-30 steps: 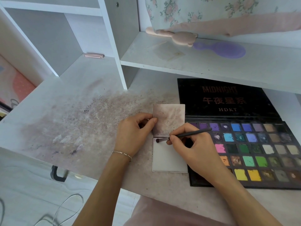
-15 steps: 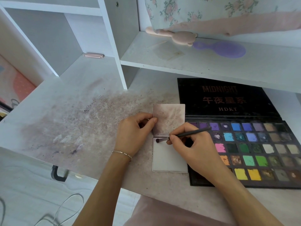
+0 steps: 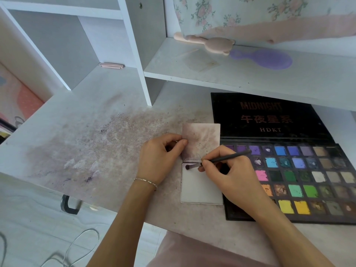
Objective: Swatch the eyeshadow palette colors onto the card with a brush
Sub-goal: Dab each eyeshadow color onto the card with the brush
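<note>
Brush (image 3: 221,160) pinched in right hand (image 3: 229,174), tip pointing left onto card (image 3: 200,185); left hand (image 3: 159,158) pinches card.

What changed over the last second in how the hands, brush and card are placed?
Nothing visibly changed. The right hand keeps its grip on the brush, with the bristle tip resting at the upper left of the white card. The left hand still pinches the edge of the stained upper card. The eyeshadow palette lies open in the same spot.
</note>
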Motion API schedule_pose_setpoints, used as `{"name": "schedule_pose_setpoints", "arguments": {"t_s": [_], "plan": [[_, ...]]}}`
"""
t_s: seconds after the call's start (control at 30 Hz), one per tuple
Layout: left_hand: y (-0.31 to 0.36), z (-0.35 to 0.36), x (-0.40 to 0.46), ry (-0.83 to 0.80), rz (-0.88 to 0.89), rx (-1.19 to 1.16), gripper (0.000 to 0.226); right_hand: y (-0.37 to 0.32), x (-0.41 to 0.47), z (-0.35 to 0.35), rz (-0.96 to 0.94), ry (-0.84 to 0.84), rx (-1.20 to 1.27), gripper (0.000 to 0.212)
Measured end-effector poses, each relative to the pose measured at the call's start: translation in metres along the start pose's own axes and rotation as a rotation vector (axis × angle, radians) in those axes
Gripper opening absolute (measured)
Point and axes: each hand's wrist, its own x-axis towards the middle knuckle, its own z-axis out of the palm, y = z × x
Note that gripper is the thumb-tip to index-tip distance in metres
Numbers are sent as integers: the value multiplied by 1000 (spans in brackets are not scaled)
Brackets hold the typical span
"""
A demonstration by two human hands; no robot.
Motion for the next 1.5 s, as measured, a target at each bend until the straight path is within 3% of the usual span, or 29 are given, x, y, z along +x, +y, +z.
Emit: {"name": "schedule_pose_setpoints", "arguments": {"t_s": [0.13,0.43,0.9,1.3,1.5], "plan": [[-1,1,0,3,5,-1,7,1,1,0,-17,50,-8,10],[-2,0,0,-10,7,3,7,-4,-1,-9,-25,175,227,18],[3,6,0,26,-44,12,14,21,-18,-82,54,512,39,26],[5,9,-5,79,-9,47,9,37,-12,-75,21,429,-213,13],[5,9,-5,78,-18,32,10,37,-11,-72,-2,412,-235,23]]}}
